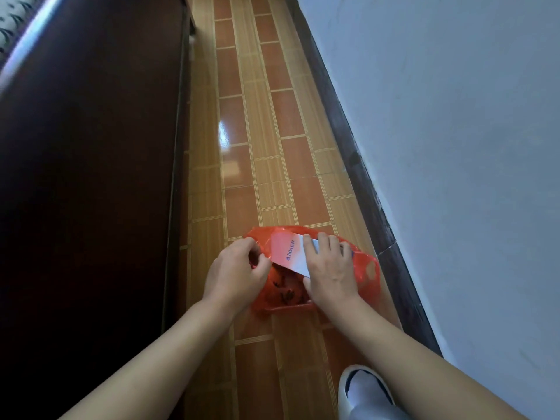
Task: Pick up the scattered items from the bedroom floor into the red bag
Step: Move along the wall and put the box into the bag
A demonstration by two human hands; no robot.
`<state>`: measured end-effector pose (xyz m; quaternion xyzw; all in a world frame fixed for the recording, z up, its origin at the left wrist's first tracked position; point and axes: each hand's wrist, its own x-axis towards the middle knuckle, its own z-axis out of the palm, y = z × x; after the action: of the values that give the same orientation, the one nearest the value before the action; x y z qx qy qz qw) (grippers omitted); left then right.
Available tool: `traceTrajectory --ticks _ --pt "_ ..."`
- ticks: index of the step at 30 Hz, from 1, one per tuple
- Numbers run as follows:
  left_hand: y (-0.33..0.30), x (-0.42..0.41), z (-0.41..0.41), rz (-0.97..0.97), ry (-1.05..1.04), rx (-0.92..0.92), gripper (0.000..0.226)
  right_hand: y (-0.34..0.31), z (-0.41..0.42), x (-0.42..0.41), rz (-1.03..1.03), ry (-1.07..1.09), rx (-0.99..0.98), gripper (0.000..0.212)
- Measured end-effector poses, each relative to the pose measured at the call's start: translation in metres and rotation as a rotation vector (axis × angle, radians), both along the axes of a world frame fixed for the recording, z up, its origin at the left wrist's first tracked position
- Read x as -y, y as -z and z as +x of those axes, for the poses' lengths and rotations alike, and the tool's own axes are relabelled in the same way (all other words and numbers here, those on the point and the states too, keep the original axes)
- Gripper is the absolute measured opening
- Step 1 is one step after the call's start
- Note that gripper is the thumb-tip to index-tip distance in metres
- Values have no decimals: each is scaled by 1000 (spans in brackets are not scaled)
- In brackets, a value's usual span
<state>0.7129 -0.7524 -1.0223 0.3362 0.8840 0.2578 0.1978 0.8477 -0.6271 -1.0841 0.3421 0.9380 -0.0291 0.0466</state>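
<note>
I had the red bag [368, 269] lying on the tiled floor [266, 140], in the narrow strip between the dark wooden bed frame [91, 177] and the white wall [454, 116]. My left hand [235, 269] pinched the bag's near edge to keep its mouth open. My right hand [328, 268] gripped a white box [292, 253], fingers curled over its top, and the box's far end already sat under the red plastic. I judged this as the loading step, partway done. The next move called for pushing the box fully inside while the left hand held the opening wide, then letting go. The box read "ANKER" in blue letters. Dark print showed on the bag, but I could not read it. No other loose items showed on the floor.
</note>
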Motion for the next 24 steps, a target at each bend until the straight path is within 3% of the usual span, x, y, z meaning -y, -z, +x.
traceTrajectory --ticks 3,6,13,21,24 --pt "-1 -5 1 55 -4 34 16 15 -10 11 -85 -111 2 87" --pt "-1 -7 2 84 -18 40 16 25 -1 21 -150 -157 -20 74" --pt "3 -9 1 42 -46 33 13 12 39 -5 -60 8 -283 49" --pt "4 -12 2 8 -4 -17 13 1 47 -47 -69 252 -217 59" --pt "4 -13 1 0 -2 -31 15 -4 46 -51 -157 296 -256 47"
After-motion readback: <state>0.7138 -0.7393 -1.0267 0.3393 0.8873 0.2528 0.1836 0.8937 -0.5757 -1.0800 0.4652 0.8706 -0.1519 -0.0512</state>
